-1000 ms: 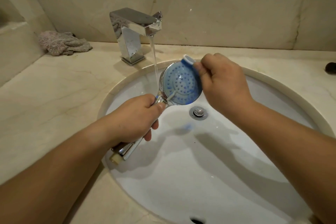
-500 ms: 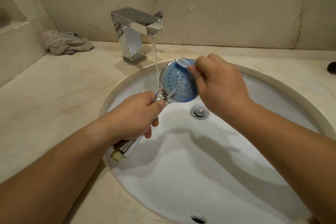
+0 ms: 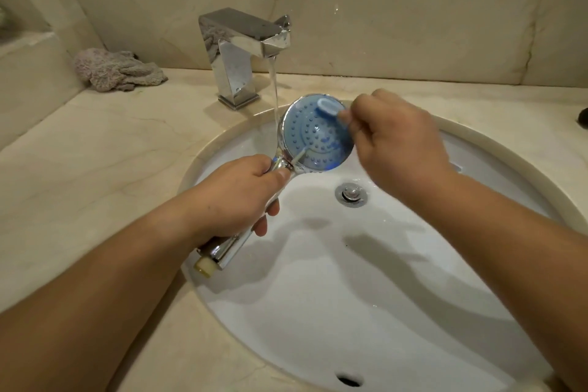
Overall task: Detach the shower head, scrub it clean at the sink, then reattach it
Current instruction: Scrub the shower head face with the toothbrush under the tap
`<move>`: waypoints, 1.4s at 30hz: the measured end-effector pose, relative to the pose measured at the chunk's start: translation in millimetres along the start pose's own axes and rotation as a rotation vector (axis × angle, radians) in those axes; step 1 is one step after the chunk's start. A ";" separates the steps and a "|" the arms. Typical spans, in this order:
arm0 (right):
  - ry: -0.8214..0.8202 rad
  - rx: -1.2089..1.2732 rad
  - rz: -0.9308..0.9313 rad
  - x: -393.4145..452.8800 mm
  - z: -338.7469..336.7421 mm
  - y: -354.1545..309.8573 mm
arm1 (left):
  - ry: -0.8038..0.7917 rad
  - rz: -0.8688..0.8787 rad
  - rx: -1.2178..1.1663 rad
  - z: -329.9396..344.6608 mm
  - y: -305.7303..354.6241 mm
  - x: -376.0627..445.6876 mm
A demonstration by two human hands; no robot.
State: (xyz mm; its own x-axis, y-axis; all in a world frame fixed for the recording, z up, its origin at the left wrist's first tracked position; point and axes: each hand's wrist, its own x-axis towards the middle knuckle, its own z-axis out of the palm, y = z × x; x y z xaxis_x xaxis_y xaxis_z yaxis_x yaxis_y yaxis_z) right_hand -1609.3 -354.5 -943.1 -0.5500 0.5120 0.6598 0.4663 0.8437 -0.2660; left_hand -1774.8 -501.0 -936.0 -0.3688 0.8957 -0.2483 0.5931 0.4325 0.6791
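Mid-frame, over sink (image 3: 477, 149): left hand (image 3: 235, 197) grips shower head (image 3: 316, 134) handle from below. Right hand (image 3: 397, 140) pinches brush (image 3: 329, 106) on its upper face, under tap (image 3: 245, 41) stream.

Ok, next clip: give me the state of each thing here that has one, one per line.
Faucet: running, thin stream falling past the shower head's left rim.
Shower head: detached, face up over the sink, handle gripped.
Left hand: grips the handle.
Right hand: holds the brush.
Brush: head on the upper rim of the blue face.
Sink: wet; whether the drain stopper is closed is unclear.
Cloth: crumpled on the counter.
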 end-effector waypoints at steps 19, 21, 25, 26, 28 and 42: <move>-0.056 0.036 -0.161 -18.3 7.0 -8.7 | -0.007 -0.040 -0.279 -0.3 1.7 -3.0; -0.052 0.033 -0.102 -16.0 6.5 -5.7 | -0.007 -0.042 -0.311 -0.6 2.2 -2.5; -0.022 0.035 -0.101 -15.3 4.2 -2.8 | -0.008 -0.049 -0.367 -1.5 0.8 -2.3; -0.051 0.041 -0.169 -20.6 6.6 -6.6 | -0.013 -0.051 -0.374 -1.6 0.5 -2.2; -0.058 0.051 -0.176 -23.3 7.4 -7.7 | -0.023 -0.048 -0.400 -2.3 0.5 -1.7; -0.037 0.061 -0.111 -23.2 9.4 0.4 | -0.029 -0.044 -0.403 -5.3 -0.9 -1.8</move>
State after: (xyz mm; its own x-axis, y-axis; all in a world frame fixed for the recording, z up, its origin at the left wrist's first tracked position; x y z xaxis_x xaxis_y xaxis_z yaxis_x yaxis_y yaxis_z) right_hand -1602.9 -364.5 -965.1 -0.6212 0.4197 0.6617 0.3587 0.9031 -0.2361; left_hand -1778.5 -503.6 -932.5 -0.3639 0.8823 -0.2986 0.2467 0.4004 0.8825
